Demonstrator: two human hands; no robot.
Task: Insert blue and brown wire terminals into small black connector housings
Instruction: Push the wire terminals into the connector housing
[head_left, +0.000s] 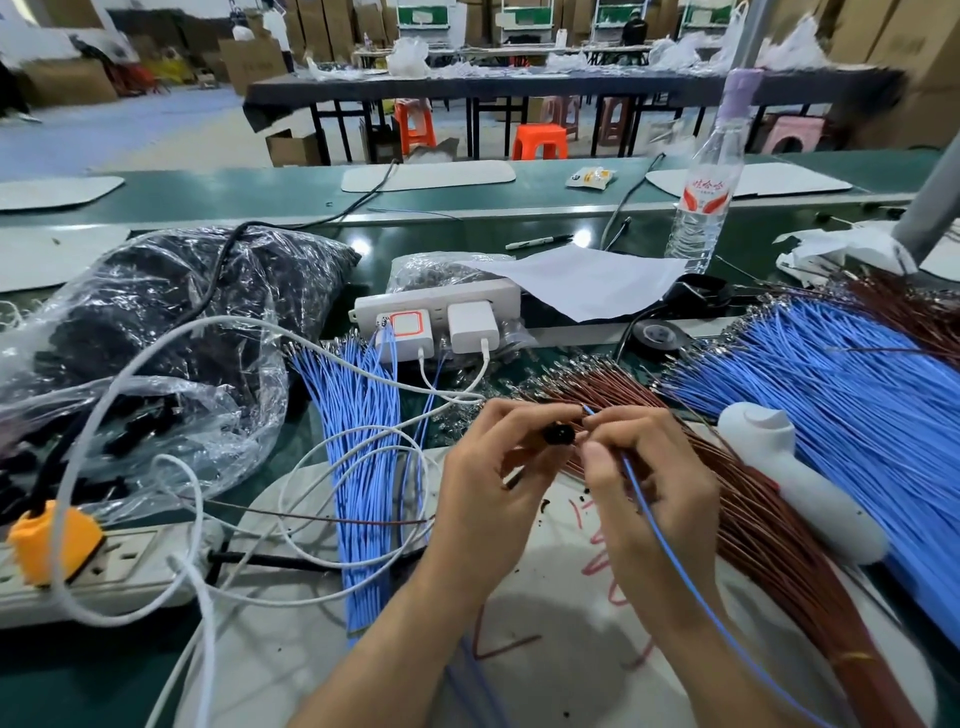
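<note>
Head view: above the worktop's (62, 686) front edge, the left hand (493, 483) pinches a small black connector housing (558, 434) in its fingers (519, 415); the right hand (649, 478) pinches a blue wire (675, 561) just beside it.

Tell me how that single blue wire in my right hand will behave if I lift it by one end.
Probably floppy: the blue wire trails in a long curve below the right hand. Likely very light, since a light pinch holds it. Thin, so it may kink.
</note>
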